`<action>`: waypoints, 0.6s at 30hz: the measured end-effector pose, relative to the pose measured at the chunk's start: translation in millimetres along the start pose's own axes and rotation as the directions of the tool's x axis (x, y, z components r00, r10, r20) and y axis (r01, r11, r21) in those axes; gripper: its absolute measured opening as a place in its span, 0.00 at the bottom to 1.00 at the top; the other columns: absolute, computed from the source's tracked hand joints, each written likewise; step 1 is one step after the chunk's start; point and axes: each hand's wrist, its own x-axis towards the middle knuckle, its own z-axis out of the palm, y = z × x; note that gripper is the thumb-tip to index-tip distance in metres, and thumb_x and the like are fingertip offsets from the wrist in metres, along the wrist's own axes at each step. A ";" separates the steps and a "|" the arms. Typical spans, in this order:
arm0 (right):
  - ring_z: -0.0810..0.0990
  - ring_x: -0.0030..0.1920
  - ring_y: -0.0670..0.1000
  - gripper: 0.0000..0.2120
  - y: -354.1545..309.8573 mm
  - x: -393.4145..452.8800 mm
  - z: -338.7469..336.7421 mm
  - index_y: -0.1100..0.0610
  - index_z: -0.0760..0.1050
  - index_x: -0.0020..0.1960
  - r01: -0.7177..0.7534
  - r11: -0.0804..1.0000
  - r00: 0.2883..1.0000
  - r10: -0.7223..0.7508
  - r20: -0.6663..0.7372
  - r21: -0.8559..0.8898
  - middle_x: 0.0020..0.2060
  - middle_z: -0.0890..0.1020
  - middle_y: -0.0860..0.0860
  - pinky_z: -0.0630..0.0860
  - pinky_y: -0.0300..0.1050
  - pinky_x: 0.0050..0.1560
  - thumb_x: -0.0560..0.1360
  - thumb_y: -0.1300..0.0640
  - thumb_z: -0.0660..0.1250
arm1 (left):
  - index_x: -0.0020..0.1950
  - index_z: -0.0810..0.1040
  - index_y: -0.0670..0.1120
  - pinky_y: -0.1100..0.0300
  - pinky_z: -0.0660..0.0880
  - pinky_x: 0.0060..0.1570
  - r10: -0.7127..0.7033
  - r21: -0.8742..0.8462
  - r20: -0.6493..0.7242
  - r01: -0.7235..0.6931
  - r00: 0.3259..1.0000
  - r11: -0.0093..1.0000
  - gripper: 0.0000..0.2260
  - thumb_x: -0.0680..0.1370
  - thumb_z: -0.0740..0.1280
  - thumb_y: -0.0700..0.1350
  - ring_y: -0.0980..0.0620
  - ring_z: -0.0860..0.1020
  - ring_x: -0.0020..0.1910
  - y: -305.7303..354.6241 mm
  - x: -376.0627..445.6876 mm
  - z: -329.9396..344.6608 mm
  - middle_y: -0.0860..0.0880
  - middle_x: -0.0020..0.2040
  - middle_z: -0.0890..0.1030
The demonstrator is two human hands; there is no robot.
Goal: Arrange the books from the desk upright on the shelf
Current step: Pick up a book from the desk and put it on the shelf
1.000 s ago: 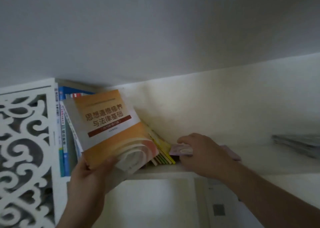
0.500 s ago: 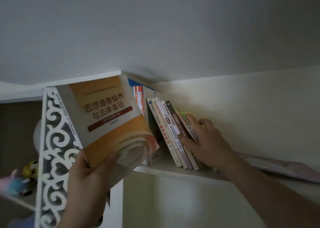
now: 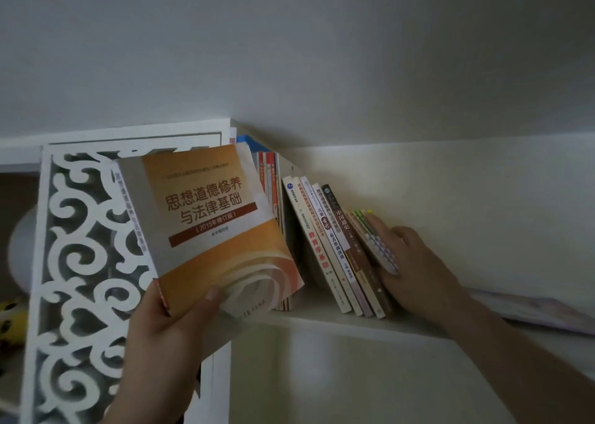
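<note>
My left hand (image 3: pixel 170 323) grips an orange and white book (image 3: pixel 209 227) by its lower corner, thumb on the cover, tilted in front of the shelf's left end. On the white shelf (image 3: pixel 322 322) several books (image 3: pixel 335 249) lean to the left. My right hand (image 3: pixel 415 269) presses flat against the rightmost leaning books, fingers straight along the thin green-edged ones (image 3: pixel 373 240). Between the held book and the leaning row a few red and white spines (image 3: pixel 270 182) stand upright, partly hidden behind the orange book.
A white fretwork side panel (image 3: pixel 80 262) closes the shelf's left end. A thin pink book (image 3: pixel 541 314) lies flat on the shelf at the right. The white wall rises behind. A yellow toy (image 3: pixel 11 323) shows at the far left edge.
My right hand left the flat pink book and pushed the fallen books up into a leaning row. The view shifted right and closer. My left hand keeps the orange book raised.
</note>
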 end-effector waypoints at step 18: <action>0.70 0.73 0.50 0.60 -0.2 8.4 -16.4 0.26 0.40 0.79 -0.121 0.969 0.981 0.082 0.177 0.218 0.75 0.67 0.45 0.72 0.58 0.72 0.65 0.33 0.81 | 0.58 0.82 0.51 0.43 0.81 0.53 -0.084 -0.134 0.035 0.088 0.996 0.987 0.15 0.76 0.74 0.35 0.49 0.86 0.50 1.1 -16.5 25.7 0.51 0.50 0.87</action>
